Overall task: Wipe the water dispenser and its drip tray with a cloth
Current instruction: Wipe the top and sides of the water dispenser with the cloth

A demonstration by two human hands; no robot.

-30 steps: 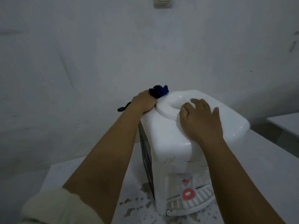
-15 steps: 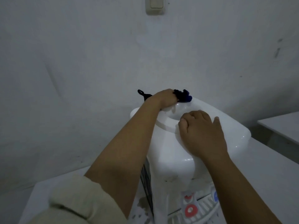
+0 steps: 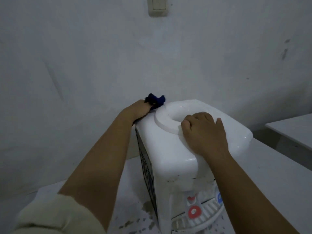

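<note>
A white tabletop water dispenser [image 3: 168,149] stands in the middle of the view, with a round bottle collar on top. My left hand [image 3: 139,109] grips a dark blue cloth [image 3: 156,100] at the dispenser's top back-left corner. My right hand [image 3: 202,132] rests on the top at the near right rim of the collar, fingers curled over its edge. Below, red and blue taps show above the white slotted drip tray [image 3: 202,220] at the front bottom.
The dispenser stands on a white table [image 3: 270,174] with dark blotches near its base. A second white surface [image 3: 293,129] lies at the right. A grey wall with a light switch [image 3: 158,7] is close behind.
My left hand with the cloth has moved left from the back rim of the collar to the top's back-left corner. My right hand has stayed on the top.
</note>
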